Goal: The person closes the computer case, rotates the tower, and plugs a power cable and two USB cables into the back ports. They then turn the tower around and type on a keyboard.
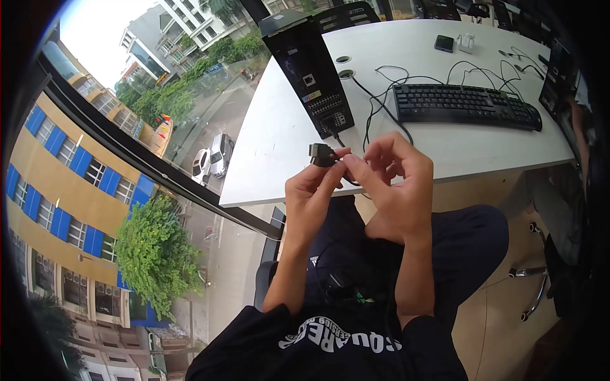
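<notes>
My left hand (312, 190) pinches a black cable plug (321, 153) between thumb and fingers, holding it up over the front edge of the white desk (279, 140). My right hand (391, 174) is curled close beside it, its fingertips on the black cable just behind the plug. The cable loops down toward my lap. A small black computer case (309, 70) stands upright on the desk just beyond the plug, its port side facing me, with another cable plugged in low on it.
A black keyboard (467, 105) lies on the desk to the right, with loose black cables (381, 95) between it and the case. A phone (444, 43) and a white charger (467, 42) sit further back. A window at left overlooks a street far below.
</notes>
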`<act>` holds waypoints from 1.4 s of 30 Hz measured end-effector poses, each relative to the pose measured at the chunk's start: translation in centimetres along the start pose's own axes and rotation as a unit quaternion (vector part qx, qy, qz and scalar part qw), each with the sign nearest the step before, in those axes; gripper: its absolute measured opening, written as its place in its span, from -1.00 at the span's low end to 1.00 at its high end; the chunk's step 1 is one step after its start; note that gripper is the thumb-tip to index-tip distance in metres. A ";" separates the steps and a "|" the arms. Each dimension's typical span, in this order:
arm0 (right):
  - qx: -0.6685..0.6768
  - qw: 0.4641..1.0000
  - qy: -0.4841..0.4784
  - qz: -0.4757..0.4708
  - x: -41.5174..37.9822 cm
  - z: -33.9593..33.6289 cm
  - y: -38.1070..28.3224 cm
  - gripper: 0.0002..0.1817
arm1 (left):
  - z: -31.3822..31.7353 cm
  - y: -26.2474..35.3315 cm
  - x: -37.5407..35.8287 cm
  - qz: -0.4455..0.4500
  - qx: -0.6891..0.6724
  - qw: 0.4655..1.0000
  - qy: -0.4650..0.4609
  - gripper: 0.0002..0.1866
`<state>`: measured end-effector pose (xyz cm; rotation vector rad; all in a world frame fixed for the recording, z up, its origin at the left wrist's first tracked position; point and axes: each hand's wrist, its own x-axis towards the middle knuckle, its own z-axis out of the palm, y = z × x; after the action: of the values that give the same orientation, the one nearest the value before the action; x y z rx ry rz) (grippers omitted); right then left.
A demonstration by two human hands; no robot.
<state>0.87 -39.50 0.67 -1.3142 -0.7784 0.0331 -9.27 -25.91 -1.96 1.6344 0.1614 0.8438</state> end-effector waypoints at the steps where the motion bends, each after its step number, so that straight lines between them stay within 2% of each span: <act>1: -0.009 0.998 0.037 -0.042 0.2 0.1 0.2 -0.80 | -0.1 0.3 -0.1 0.006 0.015 1.000 -0.008 -0.77; 4: 0.037 0.994 -0.002 -0.107 0.9 0.3 0.6 -0.74 | -0.1 0.6 -0.3 0.006 0.059 0.998 -0.020 -0.77; 7: 0.053 0.988 -0.059 -0.134 1.2 0.4 2.2 -0.67 | -0.4 0.5 -0.4 0.005 0.113 0.993 -0.038 -0.76; 16: 0.108 0.981 -0.112 -0.113 1.4 -0.2 3.7 -0.66 | 0.0 0.2 -0.3 0.075 0.164 0.984 0.001 -0.71; 18: 0.107 0.984 -0.092 -0.112 1.4 -0.1 3.7 -0.66 | -0.1 0.1 -0.1 0.073 0.126 0.989 0.014 -0.69; 21: 0.100 0.988 -0.068 -0.101 1.3 0.2 3.8 -0.66 | -0.9 0.6 1.2 0.089 0.175 0.980 0.025 -0.66; 22: 0.098 0.989 -0.061 -0.096 1.3 0.3 3.9 -0.65 | -1.2 0.8 1.9 0.087 0.211 0.972 0.054 -0.66; 27: 0.074 0.992 -0.066 -0.084 1.2 0.8 4.4 -0.65 | -4.3 -2.4 6.0 0.086 0.220 0.964 0.122 -0.65; 37: 0.072 0.993 -0.054 -0.078 1.4 0.9 5.4 -0.68 | -3.3 -3.1 5.6 0.063 0.164 0.978 0.110 -0.65; 42: 0.082 0.993 -0.042 -0.070 1.5 1.0 5.5 -0.62 | -3.2 -3.1 5.9 0.081 0.171 0.974 0.123 -0.63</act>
<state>3.66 -36.34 -3.36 -1.1052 -0.9192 0.0406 -5.81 -19.35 -2.22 1.8759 0.3683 1.1961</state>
